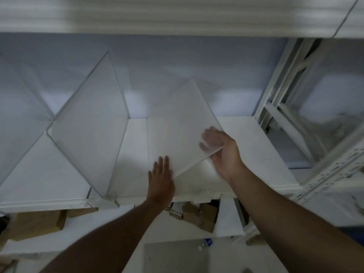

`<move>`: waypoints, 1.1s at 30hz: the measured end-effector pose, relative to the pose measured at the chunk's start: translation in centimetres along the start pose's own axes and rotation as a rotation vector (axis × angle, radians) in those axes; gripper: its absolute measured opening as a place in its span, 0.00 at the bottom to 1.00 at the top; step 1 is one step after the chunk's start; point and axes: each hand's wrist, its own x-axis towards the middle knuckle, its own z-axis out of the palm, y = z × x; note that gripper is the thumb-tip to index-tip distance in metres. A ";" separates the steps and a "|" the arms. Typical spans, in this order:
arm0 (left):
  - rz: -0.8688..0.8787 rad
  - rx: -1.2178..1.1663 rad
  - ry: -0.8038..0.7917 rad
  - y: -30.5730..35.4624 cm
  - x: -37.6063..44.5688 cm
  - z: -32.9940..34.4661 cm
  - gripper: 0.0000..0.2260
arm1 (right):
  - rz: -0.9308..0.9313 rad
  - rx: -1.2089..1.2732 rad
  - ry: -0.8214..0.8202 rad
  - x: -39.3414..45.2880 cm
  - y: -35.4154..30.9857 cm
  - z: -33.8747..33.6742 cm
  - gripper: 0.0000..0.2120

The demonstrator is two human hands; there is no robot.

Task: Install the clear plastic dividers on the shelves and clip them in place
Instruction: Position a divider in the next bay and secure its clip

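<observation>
First, note the fixed reference on your left: an upright clear plastic divider panel [88, 123] already stands on the flat white shelf board [246, 134], running from the front edge back toward the rear wall, its foot seated in a small clear clip [110, 200] at the front lip. A further clear panel [17, 107] is partly visible beyond it, toward the left end of the shelf.

Moving right, your left hand [161, 178] lies flat with fingers together and extended, palm down, near the front edge of the shelf. Its fingertips meet the lower left corner of the loose clear plastic divider sheet [183, 131]. It grips nothing; it only steadies that corner.

The loose sheet is tilted, not yet upright. Its long axis runs from the front edge toward the rear wall, roughly parallel to the installed panel, with an open bay between the two.

Further right, your right hand [222, 152] pinches the sheet's near right corner, thumb on the upper face and fingers beneath, seen through the plastic. This hand carries the load and is the nearer one to the free edge.

The coming move likely turns on rotation about the lower left corner: raise the right-hand edge until the sheet stands vertical, then align its foot with the front lip for clipping. Whether a clip waits at that position cannot be determined.
</observation>
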 end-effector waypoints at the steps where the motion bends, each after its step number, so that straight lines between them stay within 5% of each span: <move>1: 0.007 -0.048 0.007 0.5 -0.2 0.0 0.26 | -0.003 -0.044 -0.003 -0.4 1.0 0.7 0.15; 5: 0.072 -0.253 0.015 2.7 -0.6 0.3 0.27 | -0.092 -0.753 0.033 -2.6 5.1 2.6 0.26; 8: 0.156 -0.282 -0.025 2.8 -0.7 0.7 0.29 | -0.081 -1.007 0.066 -2.5 6.0 2.9 0.24; 11: 0.195 -0.202 -0.090 1.0 -0.7 0.6 0.30 | 0.001 -0.997 0.092 -1.7 5.3 2.6 0.21; 15: 0.271 -0.169 -0.019 0.0 -1.3 1.5 0.11 | -0.102 -1.080 0.142 -1.0 3.7 2.4 0.19; 20: 0.400 -0.095 -0.018 1.9 -0.9 3.5 0.19 | -0.237 -1.178 0.205 -1.2 2.2 1.2 0.18; 33: 0.047 -0.167 -0.052 8.4 -3.1 3.6 0.08 | -0.295 -1.199 0.107 -5.3 -0.1 -2.8 0.20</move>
